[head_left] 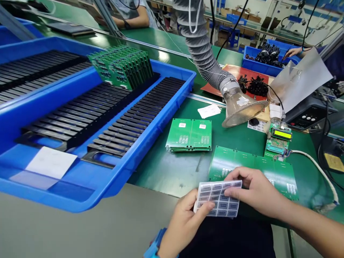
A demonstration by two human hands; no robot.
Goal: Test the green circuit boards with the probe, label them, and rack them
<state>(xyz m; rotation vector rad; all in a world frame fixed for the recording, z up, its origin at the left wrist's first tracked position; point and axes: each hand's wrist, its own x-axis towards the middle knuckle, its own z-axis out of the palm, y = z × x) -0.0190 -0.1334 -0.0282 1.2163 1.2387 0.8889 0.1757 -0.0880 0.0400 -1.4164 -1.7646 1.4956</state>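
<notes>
Nearest the camera, both hands hold a label sheet [217, 204] just above the desk's [172, 168] front edge. The left hand [185, 218] comes up from below with its wrist bent, closed on the sheet's lower left corner, thumb on top. The right hand [255, 190] reaches in from the right, forearm angled across, its fingers curled over the upper right part with their tips pressed on the labels.

The sheet looks thin, light and floppy. It would likely bend or crease if pinched hard, so the edges and corners seem the safest places to hold it.

Just behind the right hand a wide green circuit board [249, 163] lies flat. A small stack of boards [189, 134] sits to its left, and a little board with a lit display [279, 138] to its right.

A big blue tray [150, 143] on the left carries black racks [102, 114], and more boards stand upright [120, 66] at their far end. Farther back a ribbed hose [204, 53] ends in a clear funnel [242, 107] over the desk.
</notes>
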